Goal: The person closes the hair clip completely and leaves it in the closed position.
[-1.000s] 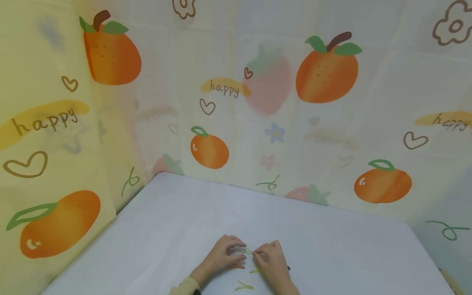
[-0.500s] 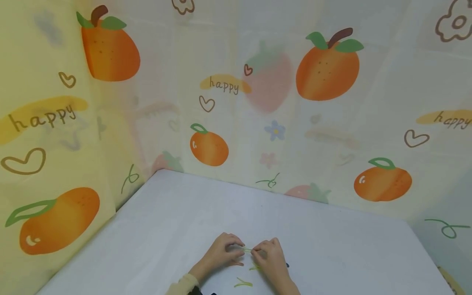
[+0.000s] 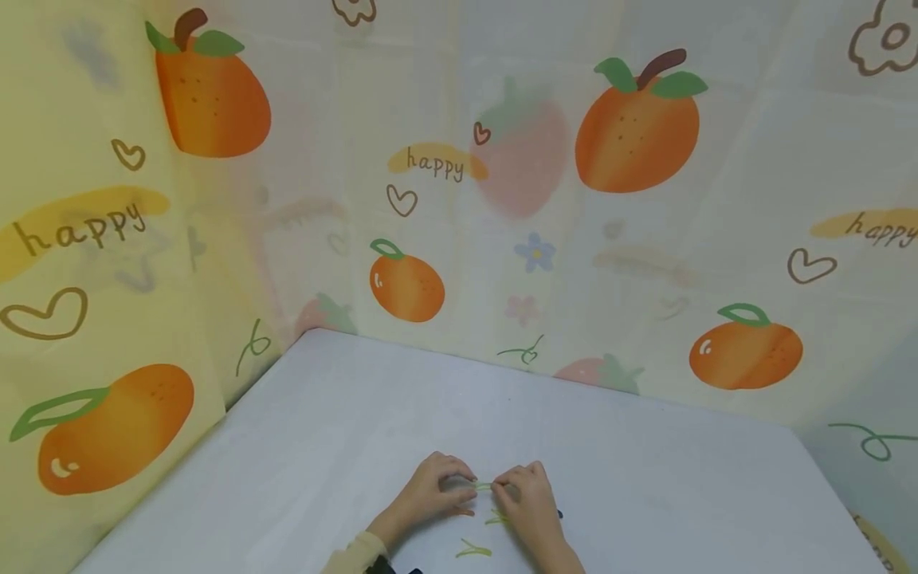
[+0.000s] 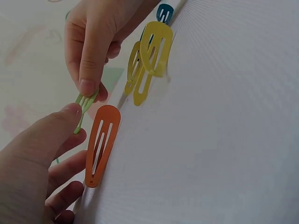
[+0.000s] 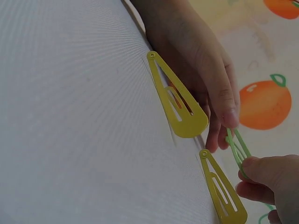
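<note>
Green clip [image 4: 88, 104] in facing pinches of left hand [image 3: 432, 488] and right hand [image 3: 529, 496].

Cannot see the whole green clip [image 4: 85, 105], covered in part by the left hand [image 3: 432, 488] and the right hand [image 3: 529, 496]; cannot make out its slots in the head view, too small there. Cannot identify in that view the dark speck [image 3: 560, 514] beside the right hand, nor the black object [image 3: 380, 566] at the sleeve [image 3: 358, 552], cut off by the bottom edge. Cannot follow the blue clip [image 4: 164, 8] past the yellow clips [image 4: 155, 29] in the left wrist view. Cannot see whole, in the right wrist view, the orange clip [image 4: 109, 113], blocked by the upper yellow clip [image 5: 189, 129], or the lower yellow clip [image 5: 232, 216], cropped below.
</note>
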Tool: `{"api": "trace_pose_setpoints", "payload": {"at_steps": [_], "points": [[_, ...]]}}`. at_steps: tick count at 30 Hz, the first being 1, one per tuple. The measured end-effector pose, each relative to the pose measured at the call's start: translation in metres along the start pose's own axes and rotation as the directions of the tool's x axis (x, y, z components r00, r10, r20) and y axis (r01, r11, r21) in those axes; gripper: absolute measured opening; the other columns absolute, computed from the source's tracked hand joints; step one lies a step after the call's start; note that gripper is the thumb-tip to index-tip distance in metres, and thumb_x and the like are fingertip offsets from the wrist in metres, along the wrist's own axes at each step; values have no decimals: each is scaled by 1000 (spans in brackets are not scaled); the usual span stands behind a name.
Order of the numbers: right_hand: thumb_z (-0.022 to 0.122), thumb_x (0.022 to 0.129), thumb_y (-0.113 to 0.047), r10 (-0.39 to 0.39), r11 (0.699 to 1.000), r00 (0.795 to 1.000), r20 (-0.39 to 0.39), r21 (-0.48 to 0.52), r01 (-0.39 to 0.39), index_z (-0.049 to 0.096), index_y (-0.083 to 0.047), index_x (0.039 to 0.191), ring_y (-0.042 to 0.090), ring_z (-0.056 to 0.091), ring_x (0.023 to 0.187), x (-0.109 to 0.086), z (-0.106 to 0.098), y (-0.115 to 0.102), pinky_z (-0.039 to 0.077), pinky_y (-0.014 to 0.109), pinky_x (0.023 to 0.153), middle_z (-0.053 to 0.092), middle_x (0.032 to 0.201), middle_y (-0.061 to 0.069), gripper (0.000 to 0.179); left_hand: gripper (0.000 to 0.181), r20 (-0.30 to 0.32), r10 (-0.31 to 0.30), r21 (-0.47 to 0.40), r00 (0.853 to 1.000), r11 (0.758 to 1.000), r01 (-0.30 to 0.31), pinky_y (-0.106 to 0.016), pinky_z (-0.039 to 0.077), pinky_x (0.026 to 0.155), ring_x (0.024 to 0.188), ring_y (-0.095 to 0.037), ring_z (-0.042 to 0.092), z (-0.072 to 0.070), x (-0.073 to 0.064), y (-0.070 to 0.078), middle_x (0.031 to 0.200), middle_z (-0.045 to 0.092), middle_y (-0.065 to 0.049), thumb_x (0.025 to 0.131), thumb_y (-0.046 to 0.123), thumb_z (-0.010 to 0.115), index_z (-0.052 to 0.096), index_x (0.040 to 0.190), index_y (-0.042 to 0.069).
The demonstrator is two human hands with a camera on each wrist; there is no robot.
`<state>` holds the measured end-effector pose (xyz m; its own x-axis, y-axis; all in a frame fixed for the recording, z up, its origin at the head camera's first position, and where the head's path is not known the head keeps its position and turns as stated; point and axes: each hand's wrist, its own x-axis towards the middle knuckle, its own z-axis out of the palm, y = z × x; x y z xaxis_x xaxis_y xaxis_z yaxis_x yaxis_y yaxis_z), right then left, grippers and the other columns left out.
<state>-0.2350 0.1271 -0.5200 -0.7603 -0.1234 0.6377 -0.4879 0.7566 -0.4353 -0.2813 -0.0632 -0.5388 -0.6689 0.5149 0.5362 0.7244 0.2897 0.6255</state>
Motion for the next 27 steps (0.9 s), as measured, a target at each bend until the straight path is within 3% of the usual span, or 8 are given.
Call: {"api": "trace_pose_setpoints", "payload": {"at_steps": [5, 14, 19, 27], "points": [[74, 69, -9, 31, 1000, 999, 25, -4, -30, 66, -13, 70, 8, 37, 68, 1, -3, 1, 37, 25, 59, 61, 72, -8, 9, 15, -8, 29, 15, 1000, 999, -29, -26, 40, 70, 79, -7, 49, 1, 3, 0, 90, 64, 7, 79, 27, 68, 67, 88, 15], [69, 76, -13, 14, 997, 996, 93, 76, -21, 64, -14, 72, 6, 37, 70, -8, -2, 2, 38, 24, 62, 60, 74, -9, 6, 13, 10, -7, -38, 1000, 999, 8, -28, 39, 71, 80, -8, 49, 2, -1, 4, 90, 65, 2, 81, 24, 66, 67, 86, 12], [69, 75, -10, -7, 994, 998, 60, 113, 1, 63, -14, 72, 6, 36, 68, -10, -4, 0, 37, 24, 59, 58, 72, -12, 8, 12, 17, 34, -36, 999, 999, -33, -28, 39, 71, 80, -10, 50, 4, -3, 3, 91, 65, 0, 80, 21, 66, 66, 88, 12], [70, 73, -5, -27, 987, 999, 34, 158, 22, 62, -16, 71, 6, 38, 71, -6, -2, 2, 38, 25, 62, 56, 72, -16, 13, 14, 3, -20, -54, 1000, 998, 20, -29, 38, 73, 82, -9, 49, 2, 1, 3, 93, 64, 1, 80, 24, 66, 67, 90, 14]]}}
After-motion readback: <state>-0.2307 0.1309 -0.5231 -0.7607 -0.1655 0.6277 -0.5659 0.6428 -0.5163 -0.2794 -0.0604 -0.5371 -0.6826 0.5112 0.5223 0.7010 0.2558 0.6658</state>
